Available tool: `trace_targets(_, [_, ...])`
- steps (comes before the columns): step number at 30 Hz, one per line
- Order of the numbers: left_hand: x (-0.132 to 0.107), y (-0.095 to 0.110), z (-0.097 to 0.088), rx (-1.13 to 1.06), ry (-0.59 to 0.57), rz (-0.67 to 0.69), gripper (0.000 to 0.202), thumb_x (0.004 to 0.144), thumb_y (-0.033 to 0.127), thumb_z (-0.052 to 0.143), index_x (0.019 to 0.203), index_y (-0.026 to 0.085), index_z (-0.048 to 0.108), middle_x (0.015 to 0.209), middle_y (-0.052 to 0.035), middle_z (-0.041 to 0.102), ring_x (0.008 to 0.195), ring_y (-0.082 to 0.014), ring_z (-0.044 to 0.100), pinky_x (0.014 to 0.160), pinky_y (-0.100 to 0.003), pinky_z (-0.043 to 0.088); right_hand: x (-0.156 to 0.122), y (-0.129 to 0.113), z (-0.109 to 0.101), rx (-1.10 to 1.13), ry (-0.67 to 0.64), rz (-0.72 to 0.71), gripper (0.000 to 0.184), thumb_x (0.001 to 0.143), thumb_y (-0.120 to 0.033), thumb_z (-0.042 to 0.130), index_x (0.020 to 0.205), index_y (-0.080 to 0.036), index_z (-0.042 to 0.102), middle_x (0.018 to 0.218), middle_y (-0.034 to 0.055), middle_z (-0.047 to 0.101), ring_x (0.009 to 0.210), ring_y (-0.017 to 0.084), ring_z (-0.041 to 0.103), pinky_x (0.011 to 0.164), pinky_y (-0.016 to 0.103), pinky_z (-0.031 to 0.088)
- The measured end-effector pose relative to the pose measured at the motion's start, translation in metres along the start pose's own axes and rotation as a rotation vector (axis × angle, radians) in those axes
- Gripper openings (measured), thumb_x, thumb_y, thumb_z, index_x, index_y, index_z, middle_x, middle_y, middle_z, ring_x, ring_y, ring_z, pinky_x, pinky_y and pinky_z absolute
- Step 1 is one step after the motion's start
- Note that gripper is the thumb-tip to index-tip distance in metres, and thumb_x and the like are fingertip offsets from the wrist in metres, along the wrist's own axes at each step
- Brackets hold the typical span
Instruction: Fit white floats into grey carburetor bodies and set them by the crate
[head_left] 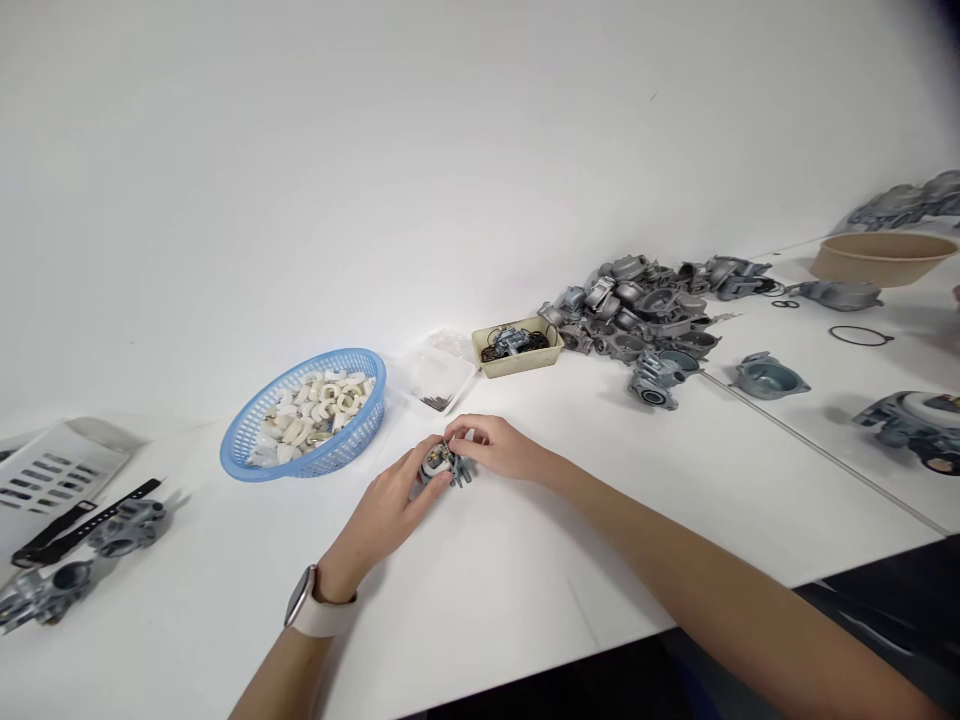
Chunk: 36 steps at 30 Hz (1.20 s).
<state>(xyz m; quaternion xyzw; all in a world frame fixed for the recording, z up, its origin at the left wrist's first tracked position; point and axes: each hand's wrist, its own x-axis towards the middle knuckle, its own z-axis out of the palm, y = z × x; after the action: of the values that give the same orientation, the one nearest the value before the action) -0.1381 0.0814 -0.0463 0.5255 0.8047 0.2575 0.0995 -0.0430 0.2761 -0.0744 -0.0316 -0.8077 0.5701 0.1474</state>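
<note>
A small metal carburetor body (462,472) with a white ring-shaped float (429,466) on it rests on the white table. My left hand (390,500) is closed around its left side, thumb in front and fingers behind. Over the top and right of the carburetor, my right hand (501,448) has thumb and forefinger pinched together near the brass parts. Whatever lies between those fingertips is too small to make out. Just behind both hands stands a white tray (466,384) with thin dark pins in it.
A blue basket (379,400) of white floats stands at the left. Behind are a cream bin (517,368) with black rings and a heap of grey carburetor castings (637,310). Another carburetor (661,378) and a metal bowl (769,376) lie to the right; loose carburetors (127,527) lie far left.
</note>
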Motion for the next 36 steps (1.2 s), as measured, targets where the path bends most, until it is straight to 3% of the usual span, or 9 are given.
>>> trace_targets(6, [-0.001,0.0,0.0,0.014,0.007,0.026,0.049,0.1,0.054,0.039,0.143,0.031,0.044,0.122,-0.0065,0.067,0.083,-0.0209,0.066,0.078,-0.034,0.051,-0.003,-0.001,-0.001,-0.117,-0.019,-0.038,0.022,0.093,-0.032,0.054,0.107,-0.021,0.066,0.094,0.0014,0.064,0.057,0.007,0.047,0.054,0.021,0.036])
trace_targets(11, [-0.002,-0.001,0.002,0.048,0.001,0.031,0.049,0.101,0.053,0.039,0.146,0.032,0.04,0.133,-0.006,0.063,0.103,-0.0245,0.067,0.087,-0.036,0.052,-0.007,-0.009,-0.004,-0.253,-0.015,-0.101,0.019,0.095,-0.029,0.051,0.107,-0.024,0.065,0.093,0.0007,0.066,0.068,0.011,0.054,0.065,0.023,0.039])
trace_targets(18, [-0.003,-0.006,0.005,0.09,0.007,0.04,0.051,0.102,0.051,0.04,0.149,0.033,0.035,0.144,-0.0047,0.056,0.128,-0.0264,0.057,0.1,-0.038,0.048,-0.014,-0.019,-0.005,-0.429,-0.011,-0.148,0.017,0.098,-0.026,0.046,0.105,-0.027,0.061,0.091,-0.0012,0.066,0.086,0.016,0.057,0.074,0.026,0.037])
trace_targets(25, [-0.003,-0.006,0.005,0.081,0.006,0.055,0.05,0.102,0.051,0.04,0.149,0.033,0.037,0.144,-0.0047,0.056,0.128,-0.0263,0.057,0.1,-0.039,0.049,-0.019,-0.02,-0.006,-0.539,-0.022,-0.158,0.023,0.1,-0.025,0.043,0.116,-0.027,0.06,0.098,0.0013,0.066,0.087,0.016,0.058,0.074,0.027,0.037])
trace_targets(36, [0.0,-0.004,0.004,0.06,0.001,0.028,0.049,0.101,0.053,0.039,0.147,0.033,0.04,0.141,-0.0059,0.058,0.114,-0.0255,0.064,0.095,-0.039,0.051,-0.011,-0.013,-0.005,-0.374,0.014,-0.153,0.018,0.094,-0.023,0.051,0.106,-0.025,0.065,0.092,-0.0015,0.067,0.078,0.013,0.057,0.071,0.024,0.037])
